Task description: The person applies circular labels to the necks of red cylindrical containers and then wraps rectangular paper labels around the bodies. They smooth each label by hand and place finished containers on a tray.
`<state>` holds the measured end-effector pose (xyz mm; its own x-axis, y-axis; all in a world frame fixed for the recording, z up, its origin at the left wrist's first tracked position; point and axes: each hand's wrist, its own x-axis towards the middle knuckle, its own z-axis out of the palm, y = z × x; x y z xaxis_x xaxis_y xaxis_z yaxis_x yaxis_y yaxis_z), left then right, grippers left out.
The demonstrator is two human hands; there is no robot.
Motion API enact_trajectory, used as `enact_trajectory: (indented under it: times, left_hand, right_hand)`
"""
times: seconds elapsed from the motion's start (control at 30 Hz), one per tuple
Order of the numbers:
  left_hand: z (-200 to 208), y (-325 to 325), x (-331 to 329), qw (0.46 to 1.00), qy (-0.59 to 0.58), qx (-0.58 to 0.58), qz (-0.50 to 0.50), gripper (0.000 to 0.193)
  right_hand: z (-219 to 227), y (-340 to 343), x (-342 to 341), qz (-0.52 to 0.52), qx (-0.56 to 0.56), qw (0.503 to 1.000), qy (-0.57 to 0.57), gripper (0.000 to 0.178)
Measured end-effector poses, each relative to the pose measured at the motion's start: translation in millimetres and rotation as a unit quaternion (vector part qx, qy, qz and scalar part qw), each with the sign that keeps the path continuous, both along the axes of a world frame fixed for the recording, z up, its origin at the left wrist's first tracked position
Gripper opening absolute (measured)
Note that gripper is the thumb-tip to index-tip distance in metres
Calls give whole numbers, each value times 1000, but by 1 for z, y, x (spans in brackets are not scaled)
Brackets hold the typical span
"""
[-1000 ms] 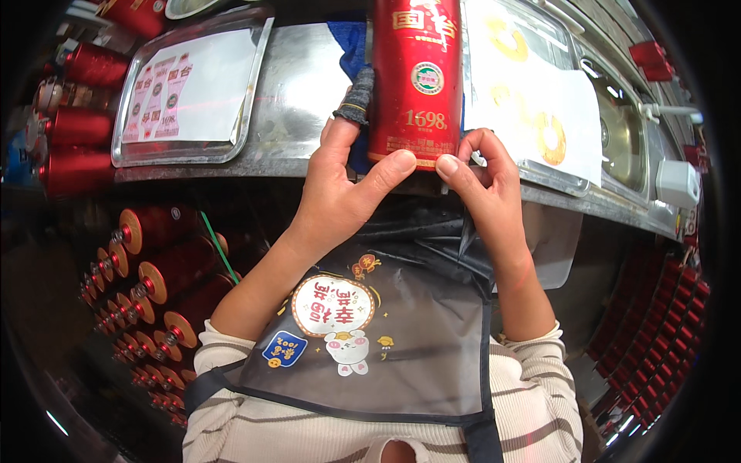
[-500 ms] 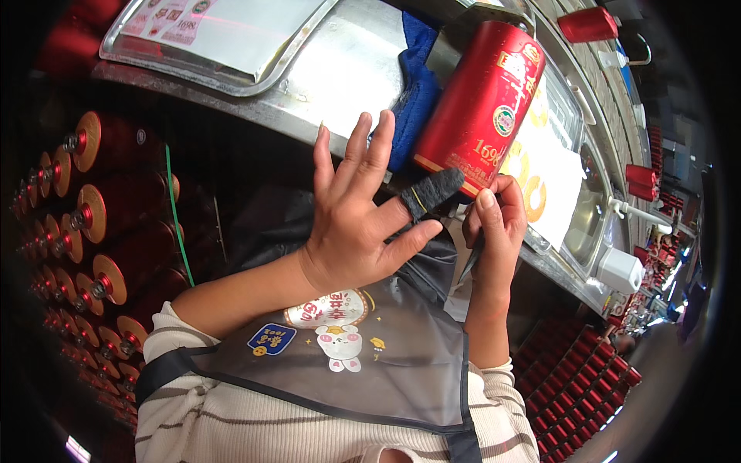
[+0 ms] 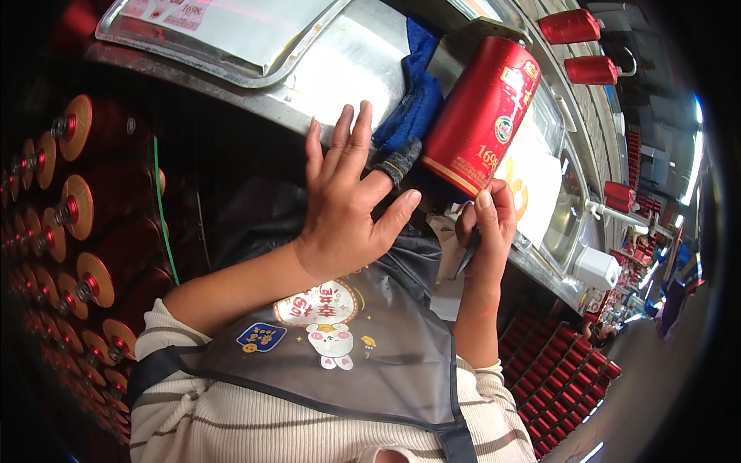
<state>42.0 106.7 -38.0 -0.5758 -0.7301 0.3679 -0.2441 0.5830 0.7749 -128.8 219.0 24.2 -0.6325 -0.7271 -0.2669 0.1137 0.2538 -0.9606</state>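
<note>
A shiny red cylinder (image 3: 480,108) with gold print, a round green-and-white emblem and a gold band lies tilted over the metal bench. My left hand (image 3: 340,193) is open, fingers spread, its index finger wrapped in a dark cloth finger sleeve (image 3: 400,162). That sleeved tip is beside the cylinder's lower left edge; I cannot tell if they touch. My right hand (image 3: 490,228) is closed in a pinch, thumb and index finger at the cylinder's lower right edge. A thin dark pointed tool (image 3: 468,253) sticks out below its curled fingers; its exact kind is unclear.
A blue cloth (image 3: 417,100) lies left of the cylinder on the metal bench (image 3: 340,62). Further left is a metal tray (image 3: 270,77) with printed sheets. Rows of red bottles (image 3: 77,208) stand at left, and more red pieces (image 3: 556,378) at lower right. A white jug (image 3: 596,267) is at right.
My left hand's sleeved finger has moved left and up, from the middle of the cylinder's lower edge to its left corner. My right hand keeps its pinch. The whole view has shifted slightly.
</note>
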Motion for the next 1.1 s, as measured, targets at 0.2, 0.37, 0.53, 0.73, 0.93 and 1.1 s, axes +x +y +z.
enact_trajectory:
  times: [0.2,0.37,0.53,0.73,0.93,1.1]
  left_hand:
    - [16,-1,-5,997,29,-67,-21,31]
    - [28,-4,-10,990,8,-137,-31,23]
    - [48,-2,-16,974,-56,-208,-70,33]
    - [52,3,-60,952,-36,-297,-70,21]
    - [40,-40,-45,989,36,-52,-136,68]
    - [18,-28,-20,989,24,-88,-116,68]
  right_hand:
    - [-1,-6,4,-12,10,998,67,22]
    - [-7,-5,-1,-10,-26,1000,12,25]
    - [-13,0,-3,-7,-46,999,-13,19]
    - [-10,12,-16,47,-33,998,-36,6]
    - [5,9,-25,99,20,995,-5,14]
    - [27,14,-32,122,38,992,20,16]
